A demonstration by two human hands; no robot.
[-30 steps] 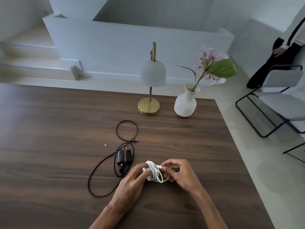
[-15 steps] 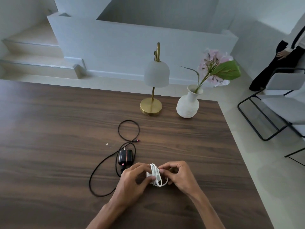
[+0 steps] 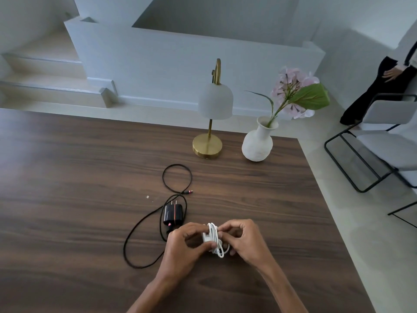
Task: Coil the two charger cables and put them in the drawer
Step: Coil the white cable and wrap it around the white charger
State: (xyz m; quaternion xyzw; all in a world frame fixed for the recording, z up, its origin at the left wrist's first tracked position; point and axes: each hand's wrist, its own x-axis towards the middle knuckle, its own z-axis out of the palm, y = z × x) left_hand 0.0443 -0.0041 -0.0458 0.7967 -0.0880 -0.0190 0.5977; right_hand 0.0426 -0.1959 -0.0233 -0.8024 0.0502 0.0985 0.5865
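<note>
Both hands, left (image 3: 182, 249) and right (image 3: 244, 239), pinch the coiled white cable (image 3: 213, 239); the black cable (image 3: 158, 224) lies loose on the surface (image 3: 67, 188).

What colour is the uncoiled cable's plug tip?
Reddish-pink, on the black cable's plug tip; head view.

2 charger cables, white (image 3: 213, 239) and black (image 3: 144, 240); 1 lamp (image 3: 214, 102); 1 vase (image 3: 257, 143); 2 hands.

From my end the dark wood-grain counter (image 3: 90, 177) looks smooth with a soft sheen. The black plastic charger brick (image 3: 173, 213) is glossy, its black cable (image 3: 144, 222) matt. The brushed-brass lamp base (image 3: 207, 147) shines, and the white round-bellied vase (image 3: 257, 144) looks chalky, slightly rough.
</note>
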